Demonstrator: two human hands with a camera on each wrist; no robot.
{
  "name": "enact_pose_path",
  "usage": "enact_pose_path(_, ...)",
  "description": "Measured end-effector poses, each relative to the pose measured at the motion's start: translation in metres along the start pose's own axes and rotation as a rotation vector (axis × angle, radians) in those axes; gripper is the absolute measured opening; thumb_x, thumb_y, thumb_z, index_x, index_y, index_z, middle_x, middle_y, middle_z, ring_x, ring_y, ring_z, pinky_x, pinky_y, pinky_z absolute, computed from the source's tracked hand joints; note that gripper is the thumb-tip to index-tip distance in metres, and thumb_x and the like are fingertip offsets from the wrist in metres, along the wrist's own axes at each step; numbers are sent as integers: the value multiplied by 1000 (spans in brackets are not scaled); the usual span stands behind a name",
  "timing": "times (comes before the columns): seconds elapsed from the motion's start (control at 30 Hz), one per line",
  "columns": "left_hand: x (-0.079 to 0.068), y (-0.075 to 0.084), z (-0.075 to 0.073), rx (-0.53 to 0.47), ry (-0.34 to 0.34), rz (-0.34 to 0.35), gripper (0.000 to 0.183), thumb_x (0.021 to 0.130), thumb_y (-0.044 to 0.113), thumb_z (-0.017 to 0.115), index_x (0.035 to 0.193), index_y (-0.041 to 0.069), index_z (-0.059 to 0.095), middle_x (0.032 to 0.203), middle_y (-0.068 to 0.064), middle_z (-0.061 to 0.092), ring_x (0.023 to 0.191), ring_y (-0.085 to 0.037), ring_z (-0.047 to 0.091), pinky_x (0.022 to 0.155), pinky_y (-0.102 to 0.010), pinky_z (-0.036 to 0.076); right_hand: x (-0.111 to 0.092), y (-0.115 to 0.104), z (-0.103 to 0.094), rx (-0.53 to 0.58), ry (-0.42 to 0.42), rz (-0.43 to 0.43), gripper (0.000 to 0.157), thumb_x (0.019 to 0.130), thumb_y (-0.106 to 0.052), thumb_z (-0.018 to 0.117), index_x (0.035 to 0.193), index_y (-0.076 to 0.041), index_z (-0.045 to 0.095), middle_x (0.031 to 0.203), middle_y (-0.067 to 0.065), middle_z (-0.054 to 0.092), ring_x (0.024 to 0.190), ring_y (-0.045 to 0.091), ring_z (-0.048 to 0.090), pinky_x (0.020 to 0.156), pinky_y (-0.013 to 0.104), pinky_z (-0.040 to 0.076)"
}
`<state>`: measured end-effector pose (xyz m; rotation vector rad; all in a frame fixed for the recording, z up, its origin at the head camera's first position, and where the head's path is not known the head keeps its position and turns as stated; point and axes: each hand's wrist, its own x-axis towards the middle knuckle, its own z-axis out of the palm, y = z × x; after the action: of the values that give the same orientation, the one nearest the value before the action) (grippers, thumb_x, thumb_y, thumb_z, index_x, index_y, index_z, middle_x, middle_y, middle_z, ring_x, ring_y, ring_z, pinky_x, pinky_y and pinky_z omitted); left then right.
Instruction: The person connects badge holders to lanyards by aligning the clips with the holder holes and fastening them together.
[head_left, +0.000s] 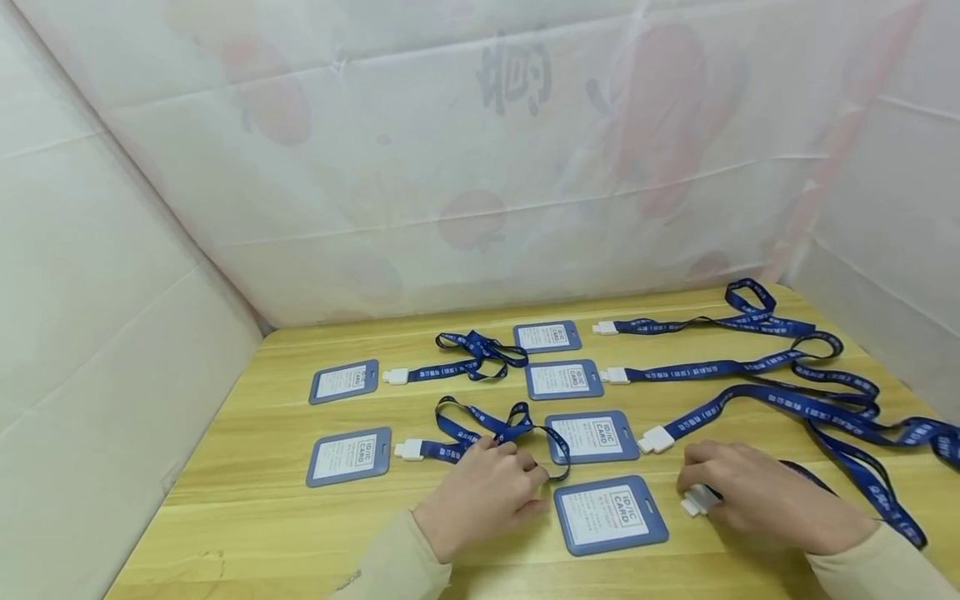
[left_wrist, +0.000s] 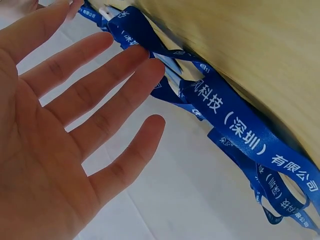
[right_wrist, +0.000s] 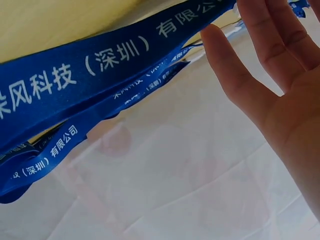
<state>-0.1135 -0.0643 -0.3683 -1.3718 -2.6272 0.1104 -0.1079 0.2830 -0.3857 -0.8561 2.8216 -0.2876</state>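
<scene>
In the head view, my left hand [head_left: 491, 492] hovers at or touches a bunched blue lanyard [head_left: 450, 450] with a white clip; whether it makes contact is unclear. The left wrist view shows that hand's fingers [left_wrist: 120, 110] spread and nearly straight, with blue strap [left_wrist: 240, 130] beyond them. My right hand [head_left: 757, 496] curls its fingers over the white clip [head_left: 701, 500] of the nearest right lanyard; its thumb is hidden. Strap [right_wrist: 105, 60] runs up to that hand in the right wrist view. Between both hands lies a blue-framed card holder [head_left: 611, 515], its slot toward the clip.
More card holders [head_left: 592, 437] lie in a middle column, lanyards [head_left: 705, 367] stretching to their right. Two holders [head_left: 348, 456] sit at left, beside bunched lanyards [head_left: 480, 358]. Loose straps [head_left: 877, 492] overlap on the wooden table [head_left: 225, 533]. White sheeting [head_left: 390, 167] encloses the back and sides.
</scene>
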Motion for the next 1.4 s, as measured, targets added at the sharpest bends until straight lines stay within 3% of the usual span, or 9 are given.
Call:
enact_pose_path(0.2,0,2,1,0,17,10,26,95,45,70,106,23,77,101,8,73,88,-9,65,78,-27,51,1,-2,-1,-45,35,-38,31,73,-10,89,94,-29,76,98,-11,62,84,16,60,75,49,56)
enact_pose_path(0.47,5,9,2,-40,50,60,28,94,39,73,112,17,76,104,5,71,91,-8,61,81,-18,51,3,-4,-1,-49,47,-43,26,76,-13,88,95,-27,76,97,-12,60,81,11,56,73,45,57)
enact_pose_path(0.7,9,21,2,-102,-39,84,38,98,41,68,123,13,72,121,1,69,107,-9,63,89,-18,51,5,-4,-2,-32,57,-78,25,78,-14,87,96,-25,75,94,-15,57,76,4,49,67,37,55)
enact_pose_path(0.87,14,27,4,-72,-21,124,39,98,44,66,124,14,72,121,2,69,106,-8,63,91,-17,50,5,-6,-2,-35,57,-51,24,79,-16,86,98,-26,76,100,-11,62,82,10,58,74,45,57)
enact_pose_path(1.07,19,33,3,-120,-49,176,36,100,44,64,123,17,72,120,6,70,107,-4,62,91,-15,48,5,-6,-2,-25,54,-47,24,79,-17,86,98,-26,75,104,-6,65,87,17,63,77,48,58)
enact_pose_path(1.4,22,42,9,-78,-149,146,47,97,52,63,133,21,65,131,3,64,125,-14,58,95,-27,52,5,-10,-2,-14,84,-87,24,80,-16,85,102,-22,75,113,4,67,99,31,67,81,51,58)
